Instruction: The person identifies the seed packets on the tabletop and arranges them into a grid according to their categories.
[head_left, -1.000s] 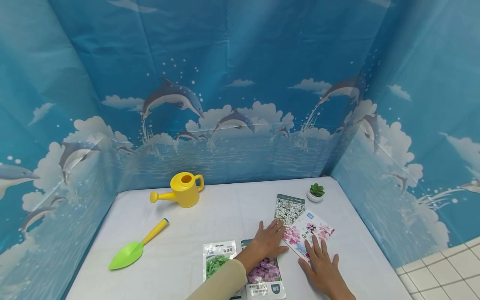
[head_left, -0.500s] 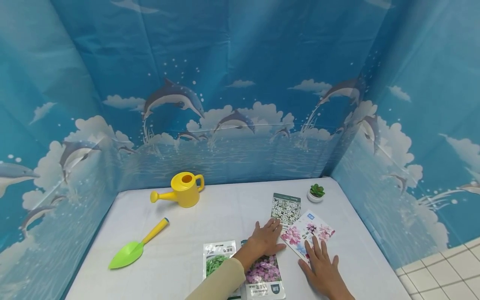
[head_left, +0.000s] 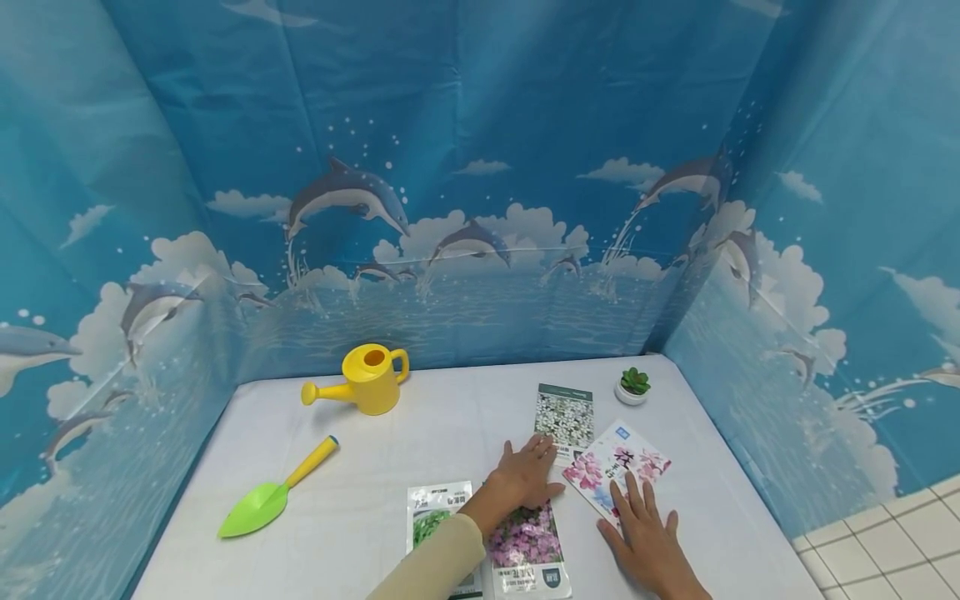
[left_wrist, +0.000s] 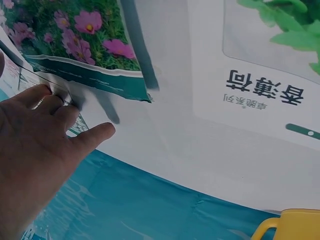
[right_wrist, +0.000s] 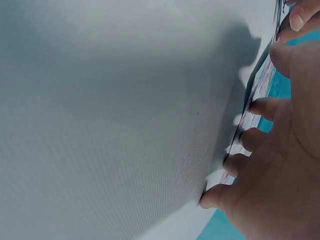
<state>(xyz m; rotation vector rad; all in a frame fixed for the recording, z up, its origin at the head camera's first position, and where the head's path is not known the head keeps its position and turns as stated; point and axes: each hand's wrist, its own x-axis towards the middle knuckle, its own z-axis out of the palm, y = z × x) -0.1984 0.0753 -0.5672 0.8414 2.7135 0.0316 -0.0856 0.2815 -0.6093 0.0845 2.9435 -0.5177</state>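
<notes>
My left hand lies palm down with extended fingers, its fingertips resting on the lower edge of a seed packet with white flowers. Beside that, my right hand rests its spread fingers on the near side of a white seed packet with pink blossoms. Under the left forearm and hand lies a purple-flower seed packet, partly covered. Left of it, a green-leaf seed packet is half hidden by the sleeve. The right wrist view shows the right hand's fingertips touching a packet's edge.
A yellow watering can stands at the back left of the white table. A green trowel with a yellow handle lies at the left. A small potted succulent sits at the back right. Dolphin-print curtains surround the table.
The left hand has slid left, taking the white-flower packet with it and shifting it away from the potted succulent. The right hand and the pink-blossom packet have hardly moved.
</notes>
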